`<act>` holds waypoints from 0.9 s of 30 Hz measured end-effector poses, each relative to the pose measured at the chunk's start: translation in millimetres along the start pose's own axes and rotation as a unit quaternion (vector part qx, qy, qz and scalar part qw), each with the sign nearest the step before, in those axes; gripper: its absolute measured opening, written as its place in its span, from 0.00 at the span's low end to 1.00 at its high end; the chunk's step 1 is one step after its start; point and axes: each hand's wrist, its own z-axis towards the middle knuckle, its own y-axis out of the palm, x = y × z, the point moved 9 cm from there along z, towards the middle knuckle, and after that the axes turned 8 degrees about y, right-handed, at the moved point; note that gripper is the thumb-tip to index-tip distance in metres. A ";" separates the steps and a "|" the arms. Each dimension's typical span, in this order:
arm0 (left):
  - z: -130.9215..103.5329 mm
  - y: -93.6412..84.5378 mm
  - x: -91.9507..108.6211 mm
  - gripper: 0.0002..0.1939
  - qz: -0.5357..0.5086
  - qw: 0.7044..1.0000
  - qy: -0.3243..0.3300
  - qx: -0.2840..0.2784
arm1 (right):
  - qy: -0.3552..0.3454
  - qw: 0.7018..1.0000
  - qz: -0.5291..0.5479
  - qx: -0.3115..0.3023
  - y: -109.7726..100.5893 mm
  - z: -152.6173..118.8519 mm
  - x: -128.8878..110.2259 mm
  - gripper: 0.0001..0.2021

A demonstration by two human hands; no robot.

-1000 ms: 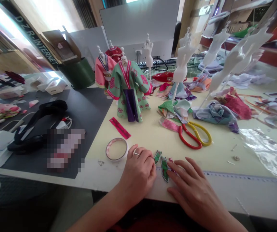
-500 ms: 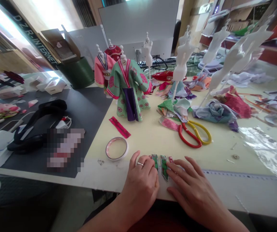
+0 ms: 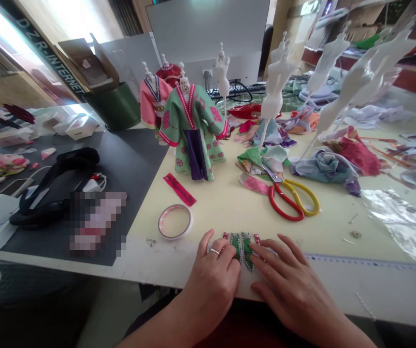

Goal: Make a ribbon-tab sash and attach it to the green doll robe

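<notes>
Green strips: two, bead-edged, side by side on the cream tabletop [image 3: 222, 217] near its front edge, thin gap between the left strip [image 3: 234, 239] and the right strip [image 3: 246, 244]
Red bits: two, one just outside each strip, [image 3: 257, 238] mostly hidden by fingers
Left hand [image 3: 215, 273]: ring [image 3: 214, 251] on one finger, fingers curled over the left strip; honestly can't tell if it's pinching or just pressing
Right hand [image 3: 287, 275]: loose and spread flat, not gripping, fingertips down by the right strip
Ruler [image 3: 360, 262]: one, running out rightward past the right hand
Tape roll [image 3: 189, 228]: one, near the left hand
Hot pink strip [image 3: 179, 189]: one, behind the tape
Scissors [image 3: 276, 177]: one pair, one red handle, one yellow
Dressed forms: three, green outfit [image 3: 208, 116] in front, pink [image 3: 148, 104] and red [image 3: 169, 75] behind
Bare white forms [image 3: 273, 92]: at least four, some overlap
</notes>
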 end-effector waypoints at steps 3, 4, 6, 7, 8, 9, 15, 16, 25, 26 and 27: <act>-0.6 2.0 1.9 0.06 0.004 1.000 0.010 -0.003 | -0.008 1.000 -0.002 -0.004 -0.2 0.0 -1.9 0.12; -0.6 2.7 1.7 0.06 0.004 1.000 0.010 -0.003 | -0.010 1.000 -0.003 -0.006 -0.2 0.1 -2.5 0.12; -0.4 4.0 0.6 0.06 0.003 1.000 0.008 -0.003 | -0.015 1.000 -0.005 -0.008 -0.1 0.1 -3.6 0.12; -0.2 4.5 0.1 0.06 0.001 1.000 0.008 -0.002 | -0.017 1.000 -0.006 -0.008 -0.2 0.2 -4.0 0.12; 0.1 5.0 -0.2 0.05 0.000 1.000 0.008 -0.002 | -0.018 1.000 -0.007 -0.008 -0.3 0.3 -4.3 0.12; 0.5 5.5 -0.5 0.05 -0.002 1.000 0.008 -0.003 | -0.019 1.000 -0.006 -0.009 -0.3 0.4 -4.7 0.12; 1.8 4.3 -0.2 0.06 -0.012 1.000 0.008 0.001 | -0.019 1.000 0.000 -0.021 -0.2 0.9 -6.0 0.12; 2.1 4.1 -0.1 0.07 -0.014 1.000 0.009 0.000 | -0.020 1.000 0.001 -0.020 -0.8 0.8 -6.2 0.12; 3.1 3.9 -1.6 0.06 -0.029 1.000 0.006 -0.003 | -0.031 0.999 0.008 -0.028 -2.9 1.8 -8.7 0.11; 3.0 3.8 -1.5 0.06 -0.029 1.000 0.006 -0.002 | -0.032 0.999 0.008 -0.033 -2.4 2.0 -8.8 0.11; 2.9 3.5 -1.5 0.06 -0.029 1.000 0.005 -0.001 | -0.033 0.999 0.009 -0.036 -2.2 2.2 -9.1 0.11</act>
